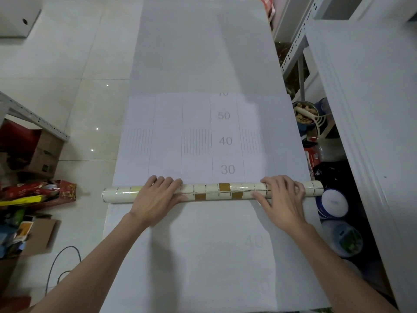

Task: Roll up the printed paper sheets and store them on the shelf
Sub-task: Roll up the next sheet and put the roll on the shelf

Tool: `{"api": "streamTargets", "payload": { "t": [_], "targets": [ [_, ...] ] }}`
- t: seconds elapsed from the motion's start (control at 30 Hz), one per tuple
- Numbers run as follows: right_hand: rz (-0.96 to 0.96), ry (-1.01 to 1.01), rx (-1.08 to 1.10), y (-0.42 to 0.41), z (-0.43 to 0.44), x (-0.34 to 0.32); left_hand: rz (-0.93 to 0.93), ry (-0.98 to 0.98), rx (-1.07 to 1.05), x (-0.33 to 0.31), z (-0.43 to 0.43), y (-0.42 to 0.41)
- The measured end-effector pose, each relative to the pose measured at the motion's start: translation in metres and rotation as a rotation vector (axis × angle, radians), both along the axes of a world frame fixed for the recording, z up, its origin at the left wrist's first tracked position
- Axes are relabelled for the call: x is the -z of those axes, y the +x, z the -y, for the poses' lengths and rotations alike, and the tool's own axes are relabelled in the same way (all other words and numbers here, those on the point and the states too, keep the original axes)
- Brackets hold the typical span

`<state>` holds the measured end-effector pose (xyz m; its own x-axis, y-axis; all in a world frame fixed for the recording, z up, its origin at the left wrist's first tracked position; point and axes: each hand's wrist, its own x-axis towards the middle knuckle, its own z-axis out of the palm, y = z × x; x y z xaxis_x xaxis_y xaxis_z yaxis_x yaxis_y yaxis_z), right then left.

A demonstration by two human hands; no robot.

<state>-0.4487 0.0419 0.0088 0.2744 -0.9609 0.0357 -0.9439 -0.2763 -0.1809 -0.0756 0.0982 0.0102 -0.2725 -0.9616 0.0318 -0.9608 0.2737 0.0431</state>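
The cream tile-patterned roll (214, 192) lies left-to-right across the white printed paper sheet (191, 123); the left hand (158, 196) and right hand (282, 197) curl their fingers over it; flat sheet extends far.

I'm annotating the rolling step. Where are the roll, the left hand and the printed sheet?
roll (209, 189): head view, cream tiled surface near its middle.
left hand (158, 196): head view, back of the hand.
printed sheet (228, 169): head view, the printed number 30.
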Motion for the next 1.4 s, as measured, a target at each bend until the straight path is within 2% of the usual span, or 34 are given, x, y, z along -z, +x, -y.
{"api": "streamTargets", "payload": {
  "t": [0.33,0.6,0.73,0.93,1.17,1.4],
  "targets": [
    [-0.002,0.05,-0.012,-0.002,-0.001,-0.001,-0.014,-0.004,-0.032,0.002,-0.009,-0.002],
    [-0.047,0.005,-0.052,-0.004,-0.001,0.0,-0.006,-0.024,-0.054,0.001,-0.007,-0.002],
    [0.011,0.034,-0.029,0.0,-0.001,-0.005,-0.027,0.029,-0.03,0.0,-0.011,-0.004],
    [-0.063,0.03,-0.07,-0.004,-0.006,-0.003,-0.037,-0.024,-0.072,0.004,-0.017,-0.007],
    [-0.038,0.055,-0.058,0.001,-0.006,-0.007,-0.063,-0.027,-0.063,0.003,-0.024,-0.007],
    [-0.03,0.071,-0.061,0.0,-0.006,-0.011,-0.012,-0.003,-0.074,0.001,-0.025,-0.007]
  ]
}}
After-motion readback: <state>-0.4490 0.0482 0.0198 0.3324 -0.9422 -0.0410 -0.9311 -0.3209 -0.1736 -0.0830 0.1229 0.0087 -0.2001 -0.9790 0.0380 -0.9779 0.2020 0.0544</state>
